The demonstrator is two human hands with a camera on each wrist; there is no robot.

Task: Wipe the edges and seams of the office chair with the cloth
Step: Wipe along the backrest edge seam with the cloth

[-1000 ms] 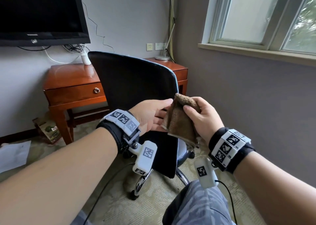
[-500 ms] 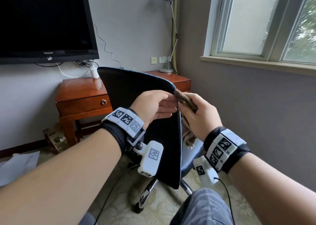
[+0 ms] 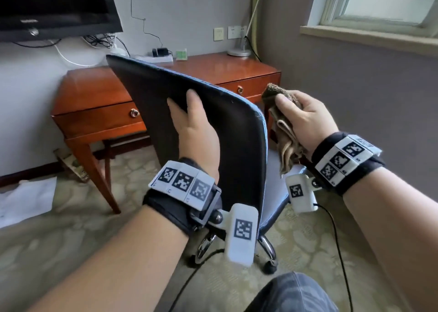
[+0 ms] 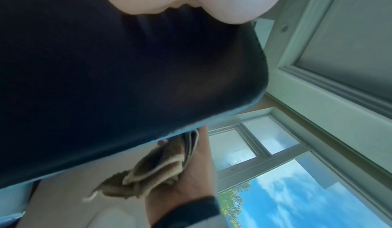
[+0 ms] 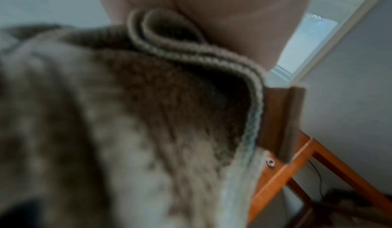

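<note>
The left hand (image 3: 194, 131) is lying with straight fingers flat against the chair (image 3: 213, 131) back at mid-frame, steadying it. The right hand (image 3: 305, 120) is gripping the bunched cloth (image 3: 282, 136) right of centre, just beside the chair's edge without touching it. Judging from this, wiping is only starting, with edges and seams mostly left.

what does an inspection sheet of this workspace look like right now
surface: patterned beige carpet; paper sheet lying on it.
job's things: black office chair backrest with blue edge trim, tilted; brown terry cloth bunched, just off the backrest's corner.
clutter: charger and small green item on the reddish wooden desk; lamp base at its far corner.
grippers: left hand pressed flat on the backrest; right hand grips the cloth.
cables: black lead from each wrist camera; wires dangling under the black television.
surroundings: window with sill, grey wall, wall sockets.
</note>
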